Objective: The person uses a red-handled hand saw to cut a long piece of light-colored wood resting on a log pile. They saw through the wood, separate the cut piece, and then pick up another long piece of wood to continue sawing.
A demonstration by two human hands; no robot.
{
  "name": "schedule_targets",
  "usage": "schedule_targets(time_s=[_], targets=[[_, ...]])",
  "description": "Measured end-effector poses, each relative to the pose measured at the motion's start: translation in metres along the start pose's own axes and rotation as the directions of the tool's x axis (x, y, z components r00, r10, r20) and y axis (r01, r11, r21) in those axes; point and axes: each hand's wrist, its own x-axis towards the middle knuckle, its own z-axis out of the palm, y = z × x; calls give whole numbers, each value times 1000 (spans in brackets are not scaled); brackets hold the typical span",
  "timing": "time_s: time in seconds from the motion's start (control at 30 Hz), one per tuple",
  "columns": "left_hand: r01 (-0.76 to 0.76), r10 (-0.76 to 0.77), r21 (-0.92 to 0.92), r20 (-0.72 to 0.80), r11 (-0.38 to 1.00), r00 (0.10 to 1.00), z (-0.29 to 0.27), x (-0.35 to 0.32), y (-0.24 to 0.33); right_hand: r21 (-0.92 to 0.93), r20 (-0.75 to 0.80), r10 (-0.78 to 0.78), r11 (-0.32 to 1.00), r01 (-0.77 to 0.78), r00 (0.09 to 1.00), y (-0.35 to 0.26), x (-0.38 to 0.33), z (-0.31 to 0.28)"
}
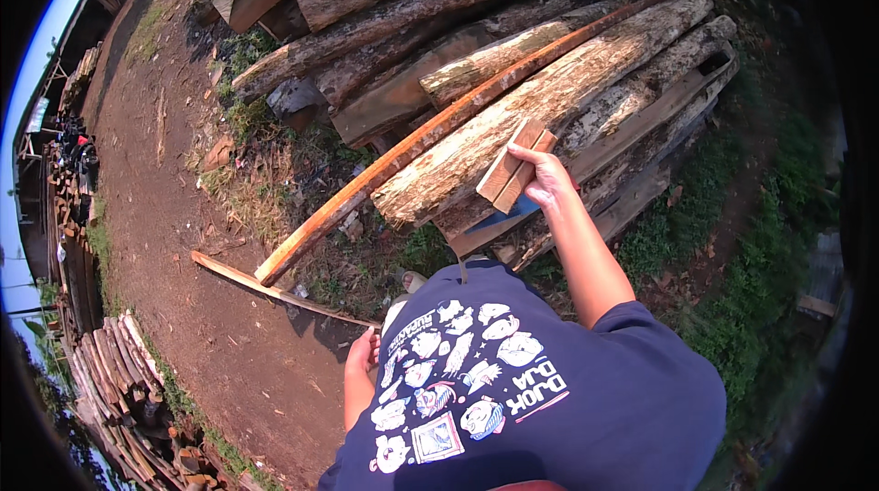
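Presently, the right hand (pixel 548 182) grips two short wood blocks (pixel 515 166), thumb laid across their upper end. The blocks are side by side, tilted, and held above the log pile (pixel 549 107). The left hand (pixel 361 356) is lowered beside the shirt (pixel 540 372), at the near end of a thin plank (pixel 279 288); whether its fingers are closed on that plank cannot be told. A long beam (pixel 458 118) lies slantwise along the logs, its lower end at the plank, over bare soil (pixel 183 290).
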Motion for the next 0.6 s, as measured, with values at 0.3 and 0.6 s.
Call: schedule_targets(time_s=[0.3,0.6], targets=[[-769,590,42,615,638,523,208,-214,222,-256,281,259,948,-188,924,32,-49,83],[-758,482,188,671,624,563,232,-212,237,-161,223,358,931,-327,907,62,-53,109]])
